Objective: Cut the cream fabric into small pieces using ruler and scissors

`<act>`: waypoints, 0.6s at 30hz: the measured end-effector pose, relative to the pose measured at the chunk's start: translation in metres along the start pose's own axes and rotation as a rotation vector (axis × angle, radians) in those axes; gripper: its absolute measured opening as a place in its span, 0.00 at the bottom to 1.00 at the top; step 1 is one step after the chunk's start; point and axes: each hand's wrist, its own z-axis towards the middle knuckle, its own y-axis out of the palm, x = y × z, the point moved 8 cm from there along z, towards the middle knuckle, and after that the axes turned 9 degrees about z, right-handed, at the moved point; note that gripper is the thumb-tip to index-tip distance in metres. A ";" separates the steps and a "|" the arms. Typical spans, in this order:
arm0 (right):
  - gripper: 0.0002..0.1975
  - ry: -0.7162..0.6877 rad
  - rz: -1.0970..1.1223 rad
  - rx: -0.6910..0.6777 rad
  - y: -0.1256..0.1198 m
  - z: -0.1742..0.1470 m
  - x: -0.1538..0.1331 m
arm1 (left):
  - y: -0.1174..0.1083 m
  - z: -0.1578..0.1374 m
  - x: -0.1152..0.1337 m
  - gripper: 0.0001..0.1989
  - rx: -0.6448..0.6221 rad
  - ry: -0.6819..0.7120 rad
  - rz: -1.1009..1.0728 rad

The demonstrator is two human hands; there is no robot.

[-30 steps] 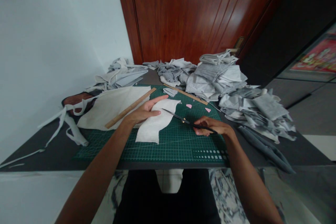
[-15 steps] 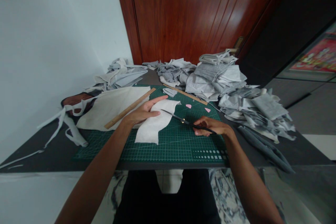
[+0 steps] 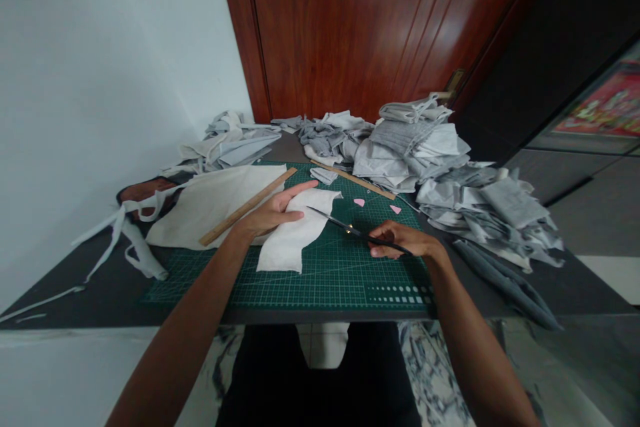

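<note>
White curved-edged cloth (image 3: 286, 247), pinched by the left hand (image 3: 269, 215) over the green gridded mat (image 3: 340, 283), seems mid-cut, calling for steady snipping by the right hand (image 3: 394, 240), clamped on black-handled scissors (image 3: 358, 233)

We have a small white cloth (image 3: 286, 250) and a pair of scissors (image 3: 351, 230). The cloth is soft and thin, with a wavy side on the right and a sharp corner at the far end. Its near end has a nearly straight edge. It lies at a slant over the green mat (image 3: 345, 283), and our left fingers (image 3: 301, 188) hold it by its left side, with the thumb on top. Our right fingers (image 3: 387, 228) hold the scissors by their black handles. The scissors have a gold screw, and their dark blades point left and a bit away from us, the tip at the cloth near our thumb.
</note>
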 end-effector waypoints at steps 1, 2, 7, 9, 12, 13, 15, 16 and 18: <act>0.30 -0.001 -0.006 0.004 0.000 0.000 0.000 | 0.000 0.000 0.001 0.45 0.000 0.004 0.002; 0.30 -0.002 -0.011 0.010 -0.001 0.000 0.000 | 0.000 0.000 0.001 0.45 0.002 0.001 0.006; 0.29 -0.013 -0.002 0.029 -0.001 0.000 0.001 | -0.002 -0.001 -0.001 0.47 0.018 -0.033 0.055; 0.29 -0.019 0.003 0.030 -0.001 0.000 0.001 | -0.002 -0.001 0.000 0.47 0.014 -0.024 0.066; 0.30 -0.024 -0.004 0.035 -0.001 0.000 0.000 | -0.004 0.000 0.001 0.45 0.028 -0.008 0.088; 0.30 -0.022 -0.006 0.037 -0.001 0.000 -0.001 | -0.004 0.000 0.001 0.45 0.034 -0.006 0.097; 0.30 -0.015 -0.004 0.040 -0.001 0.000 -0.001 | -0.005 0.001 0.001 0.45 0.038 -0.004 0.106; 0.30 -0.014 -0.002 0.041 -0.001 0.000 -0.001 | -0.005 0.001 0.001 0.45 0.034 -0.004 0.105; 0.30 -0.015 -0.002 0.043 -0.001 0.000 -0.002 | -0.005 0.001 0.000 0.45 0.026 -0.005 0.098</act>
